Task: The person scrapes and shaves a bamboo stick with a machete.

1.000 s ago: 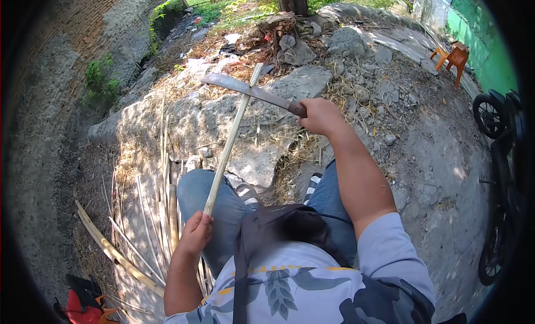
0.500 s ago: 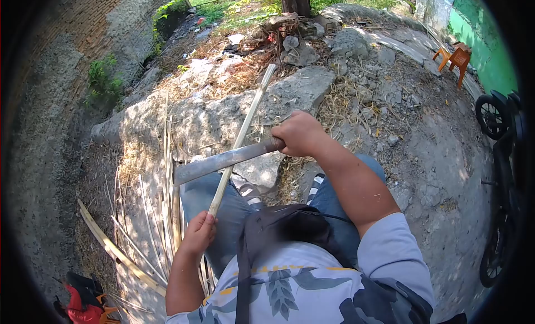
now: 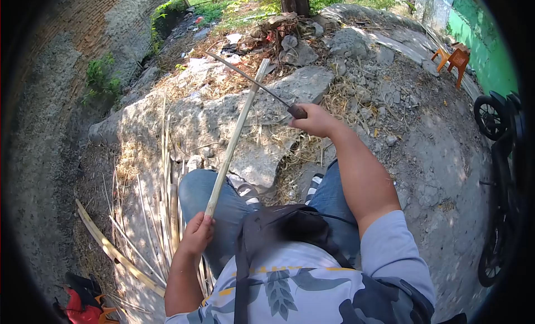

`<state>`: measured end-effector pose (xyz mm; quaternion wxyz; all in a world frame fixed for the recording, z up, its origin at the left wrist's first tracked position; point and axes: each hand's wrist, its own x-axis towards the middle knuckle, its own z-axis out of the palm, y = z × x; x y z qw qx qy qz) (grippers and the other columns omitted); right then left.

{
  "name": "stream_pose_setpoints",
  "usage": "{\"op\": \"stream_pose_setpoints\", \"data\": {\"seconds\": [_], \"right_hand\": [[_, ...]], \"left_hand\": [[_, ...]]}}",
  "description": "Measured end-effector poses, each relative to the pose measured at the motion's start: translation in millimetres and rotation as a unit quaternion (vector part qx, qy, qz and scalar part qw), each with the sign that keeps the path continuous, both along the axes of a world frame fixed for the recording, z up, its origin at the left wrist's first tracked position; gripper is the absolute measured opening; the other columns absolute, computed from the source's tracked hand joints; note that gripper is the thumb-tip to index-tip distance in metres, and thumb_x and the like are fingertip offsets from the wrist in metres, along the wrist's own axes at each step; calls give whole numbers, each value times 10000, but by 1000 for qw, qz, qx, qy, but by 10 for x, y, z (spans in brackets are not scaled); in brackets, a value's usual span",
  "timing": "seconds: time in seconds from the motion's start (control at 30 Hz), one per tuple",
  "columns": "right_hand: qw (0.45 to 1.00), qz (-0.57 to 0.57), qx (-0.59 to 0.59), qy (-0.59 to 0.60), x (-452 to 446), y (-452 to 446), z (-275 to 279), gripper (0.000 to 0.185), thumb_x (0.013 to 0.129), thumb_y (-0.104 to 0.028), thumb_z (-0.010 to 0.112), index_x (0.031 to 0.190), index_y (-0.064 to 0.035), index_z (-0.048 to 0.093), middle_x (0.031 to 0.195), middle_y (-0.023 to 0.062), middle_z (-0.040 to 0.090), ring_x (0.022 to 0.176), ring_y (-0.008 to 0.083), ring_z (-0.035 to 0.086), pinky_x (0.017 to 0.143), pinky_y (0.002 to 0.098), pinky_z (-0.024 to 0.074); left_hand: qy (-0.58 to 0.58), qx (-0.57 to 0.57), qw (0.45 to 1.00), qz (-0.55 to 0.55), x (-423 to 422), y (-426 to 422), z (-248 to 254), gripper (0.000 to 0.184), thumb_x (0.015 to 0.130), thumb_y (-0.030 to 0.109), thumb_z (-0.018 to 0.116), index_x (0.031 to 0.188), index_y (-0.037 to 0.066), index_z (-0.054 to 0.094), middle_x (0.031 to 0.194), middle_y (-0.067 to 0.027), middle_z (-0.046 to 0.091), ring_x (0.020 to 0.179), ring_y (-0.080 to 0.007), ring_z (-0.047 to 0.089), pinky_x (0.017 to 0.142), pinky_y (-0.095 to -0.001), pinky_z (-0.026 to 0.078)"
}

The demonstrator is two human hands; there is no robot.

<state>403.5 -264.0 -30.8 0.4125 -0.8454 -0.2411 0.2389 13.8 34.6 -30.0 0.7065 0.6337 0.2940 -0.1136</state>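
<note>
Strip [image 3: 234,143], pale, one: near end clasped in the left hand [image 3: 199,233], length slanting away past the left knee [image 3: 193,188]. Knife [image 3: 273,93], one: gripped by its handle in the right hand [image 3: 316,121], crossing the strip close to its far end; contact cannot be told. Loose strips [image 3: 165,201], several: on the ground [image 3: 440,156], left of the knee. Progress, as judged: held strip already narrow, its trimming seemingly under way, unfinished; whether loose ones are done or untouched, unclear.
</note>
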Motion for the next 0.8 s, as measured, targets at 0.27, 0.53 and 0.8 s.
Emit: {"op": "stream_pose_setpoints", "data": {"seconds": [0.27, 0.53, 0.8], "right_hand": [[934, 131, -197, -269, -423, 206, 264, 293, 825, -272, 749, 1098, -174, 708, 1000, 103, 748, 985, 341, 726, 868, 489, 579], [922, 88, -165, -338, -221, 142, 130, 238, 787, -266, 768, 998, -177, 705, 904, 95, 746, 895, 335, 737, 805, 493, 571], [971, -231, 35, -49, 290, -212, -256, 268, 828, -270, 734, 976, -48, 708, 771, 96, 695, 689, 239, 679, 658, 417, 518]], "left_hand": [[2, 21, 1000, 4, 40, -50, 46, 287, 1142, 337, 473, 1040, 83, 558, 628, 55, 386, 494, -61, 337, 453, -244, 294], [-14, 25, 999, -35, -30, -14, 46, 283, 1130, 344, 503, 1028, 85, 553, 648, 52, 401, 507, -63, 350, 472, -250, 313], [-77, 18, 997, -15, -68, 8, -65, 371, 1133, 411, 479, 983, 82, 556, 656, 44, 424, 516, -69, 377, 478, -249, 333]]}}
